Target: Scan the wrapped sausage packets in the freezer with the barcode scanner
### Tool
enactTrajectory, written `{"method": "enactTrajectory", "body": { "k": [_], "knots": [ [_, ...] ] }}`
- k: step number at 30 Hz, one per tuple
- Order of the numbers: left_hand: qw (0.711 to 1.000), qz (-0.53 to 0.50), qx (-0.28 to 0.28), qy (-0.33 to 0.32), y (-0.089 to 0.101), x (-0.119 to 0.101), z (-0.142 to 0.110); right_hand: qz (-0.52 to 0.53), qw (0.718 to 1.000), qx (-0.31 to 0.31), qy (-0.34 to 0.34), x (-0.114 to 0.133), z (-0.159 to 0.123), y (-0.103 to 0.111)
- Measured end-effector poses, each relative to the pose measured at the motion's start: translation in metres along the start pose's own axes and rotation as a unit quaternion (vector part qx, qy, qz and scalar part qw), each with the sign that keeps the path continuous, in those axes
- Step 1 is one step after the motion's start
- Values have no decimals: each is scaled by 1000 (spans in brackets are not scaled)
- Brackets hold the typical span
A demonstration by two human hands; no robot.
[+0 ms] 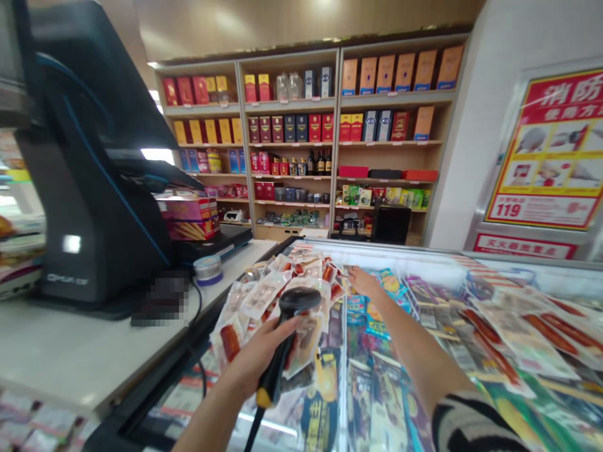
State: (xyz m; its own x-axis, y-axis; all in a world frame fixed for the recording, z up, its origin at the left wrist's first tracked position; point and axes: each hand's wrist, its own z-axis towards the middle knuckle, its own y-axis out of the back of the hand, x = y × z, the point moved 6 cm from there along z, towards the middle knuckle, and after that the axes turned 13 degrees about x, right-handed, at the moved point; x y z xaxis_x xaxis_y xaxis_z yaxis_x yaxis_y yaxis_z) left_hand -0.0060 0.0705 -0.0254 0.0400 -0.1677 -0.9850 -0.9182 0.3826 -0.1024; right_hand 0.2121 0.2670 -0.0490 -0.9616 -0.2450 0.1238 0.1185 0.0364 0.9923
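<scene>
My left hand (pixel 264 345) is wrapped round the handle of a black and yellow barcode scanner (pixel 298 302), its cable trailing down toward me. Beneath the scanner lies a pile of clear vacuum packets of sausages (pixel 264 295), heaped on the glass top of a freezer (pixel 325 402). At the pile's right edge, my right hand (pixel 362 280) reaches forward with its fingers closed on the edge of a sausage packet (pixel 336 279). The fingertips are small and partly hidden there. Blue ice-cream wrappers (pixel 379 307) show through the glass just below that hand.
A black point-of-sale terminal (pixel 94 188) stands on the white counter (pixel 61 358) at left, with a roll of tape (pixel 208 269) beside it. More sausage packets (pixel 532 333) lie on the freezer at right. Shelves of boxed bottles (pixel 289 129) line the back wall.
</scene>
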Motion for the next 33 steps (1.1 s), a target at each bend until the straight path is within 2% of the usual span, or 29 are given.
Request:
{"method": "enactTrajectory", "body": {
  "k": [7,9,11,12,14,18,22,26,28,33],
  "knots": [
    [998,1,53,-41,-32,-6,-7,2,999,-47,19,23,-102,-9],
    [996,4,71,-56,-41,-10,-14,7,996,-90,-25,20,-129,-1],
    [995,11,77,-63,-47,-12,-21,13,984,-139,-110,10,-153,10],
    [995,15,76,-64,-49,-13,-24,14,978,-149,-148,7,-164,13],
    [995,22,70,-63,-52,-14,-28,12,974,-130,-187,6,-177,14],
    [996,11,70,-61,-64,-15,-31,20,975,-68,-209,20,-181,6],
    [995,11,85,-56,-75,-15,-32,60,965,-60,-246,22,-170,5],
    [994,4,95,-59,-76,-16,-33,125,971,-41,-198,10,-159,1],
    [994,-5,88,-57,-75,-17,-34,166,968,-66,-176,0,-159,-3],
    [994,3,95,-55,-79,-20,-33,287,925,-220,-115,-21,-177,-8]
  ]
}}
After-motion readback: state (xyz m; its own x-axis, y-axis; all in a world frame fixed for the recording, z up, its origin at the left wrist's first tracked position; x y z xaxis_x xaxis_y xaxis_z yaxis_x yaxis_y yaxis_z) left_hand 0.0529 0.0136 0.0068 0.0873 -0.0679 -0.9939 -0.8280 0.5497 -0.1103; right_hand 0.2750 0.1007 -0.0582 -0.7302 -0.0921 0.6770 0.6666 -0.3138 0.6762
